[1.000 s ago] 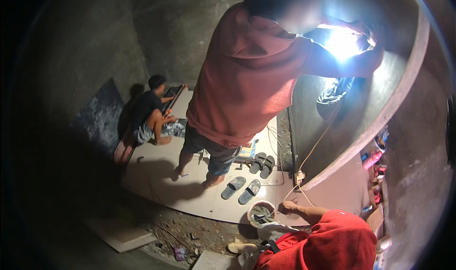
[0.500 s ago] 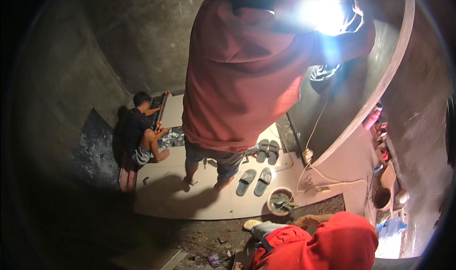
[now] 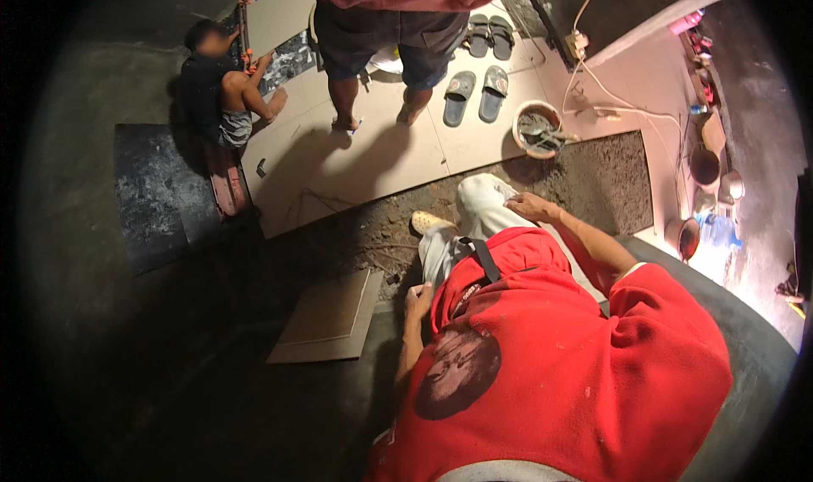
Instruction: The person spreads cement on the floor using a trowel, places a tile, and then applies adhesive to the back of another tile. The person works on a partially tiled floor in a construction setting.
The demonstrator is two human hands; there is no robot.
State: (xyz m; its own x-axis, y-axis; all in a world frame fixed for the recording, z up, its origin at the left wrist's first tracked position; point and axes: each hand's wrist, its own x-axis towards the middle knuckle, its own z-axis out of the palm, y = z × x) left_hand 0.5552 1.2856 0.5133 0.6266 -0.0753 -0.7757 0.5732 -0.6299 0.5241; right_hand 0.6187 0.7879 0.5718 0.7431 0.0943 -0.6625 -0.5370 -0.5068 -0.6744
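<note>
- Hands: well apart, one to each side of the lap.
- Right hand (image 3: 532,207): laid slackly over the right knee of the pale trousers (image 3: 481,207), fingers bent and nothing seen in its grasp.
- Left hand (image 3: 417,300): fingers curled beside the left thigh; whether it grips anything cannot be told.
- Pale trousers: worn by the person, below the hem of the red top (image 3: 542,372); a light yellow shoe (image 3: 428,222) shows at the left foot.
- Bucket (image 3: 516,135): beyond the right knee, near but apart from the right hand, containing grey mortar (image 3: 533,124) and a tool whose handle projects over the rim.
- Boards (image 3: 326,313): two flat pale pieces, one overlapping the other, left of the left hand.
- Strip of bare ground (image 3: 622,177): bordering the pale tiled floor (image 3: 457,147).
- Grey sandals (image 3: 459,101): a pair on the tiles, left of the bucket; a darker pair (image 3: 478,37) lies behind.
- Co-workers: one standing person (image 3: 381,33) in dark shorts; one crouching person (image 3: 203,84) at a long bar with orange parts (image 3: 246,33).
</note>
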